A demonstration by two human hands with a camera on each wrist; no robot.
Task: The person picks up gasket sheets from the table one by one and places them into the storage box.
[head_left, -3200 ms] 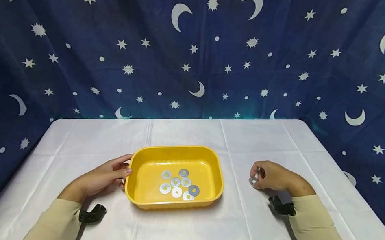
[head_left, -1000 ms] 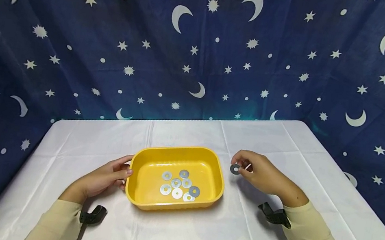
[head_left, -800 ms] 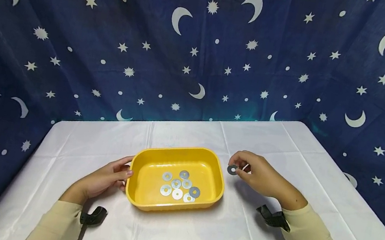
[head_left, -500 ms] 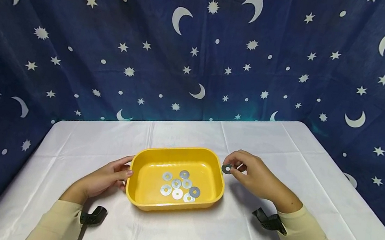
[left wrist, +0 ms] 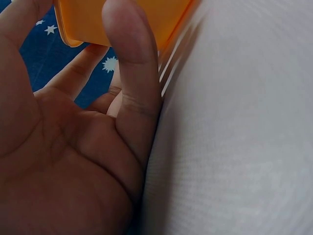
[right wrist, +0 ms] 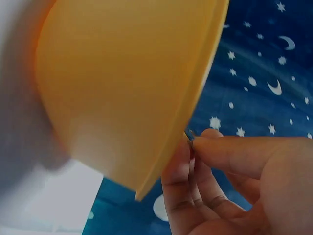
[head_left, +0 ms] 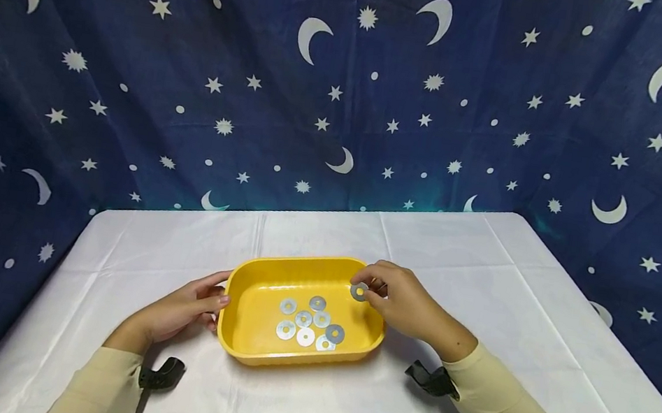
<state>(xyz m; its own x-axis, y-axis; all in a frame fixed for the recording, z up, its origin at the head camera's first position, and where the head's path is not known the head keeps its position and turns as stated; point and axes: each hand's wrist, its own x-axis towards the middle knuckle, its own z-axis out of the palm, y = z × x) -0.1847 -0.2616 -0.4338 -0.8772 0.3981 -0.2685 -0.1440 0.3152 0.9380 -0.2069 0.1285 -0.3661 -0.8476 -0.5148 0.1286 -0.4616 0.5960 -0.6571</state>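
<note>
A shallow yellow plastic tray (head_left: 258,295) with rounded corners sits on the white cloth. Several flat metal washers (head_left: 304,318) lie in its right half, some overlapping. At the tray's left end my left hand (head_left: 179,309) holds the wall, thumb at the rim and fingers against the outside. The left wrist view shows its palm (left wrist: 68,161) beside the orange-looking tray wall (left wrist: 88,22). My right hand (head_left: 403,301) pinches one more washer (head_left: 359,292) between thumb and fingers, inside the tray's right rim. In the right wrist view, the tray wall (right wrist: 117,88) mostly hides that washer.
White cloth (head_left: 518,317) covers the table. Behind it and along both sides hangs a dark blue curtain (head_left: 309,182) with moons and stars. Each wrist wears a black strap (head_left: 162,375).
My right hand has brought the pinched washer leftward from the cloth at right, across the tray's right rim. The left hand stays at the tray's left end, and the tray holds its place.
</note>
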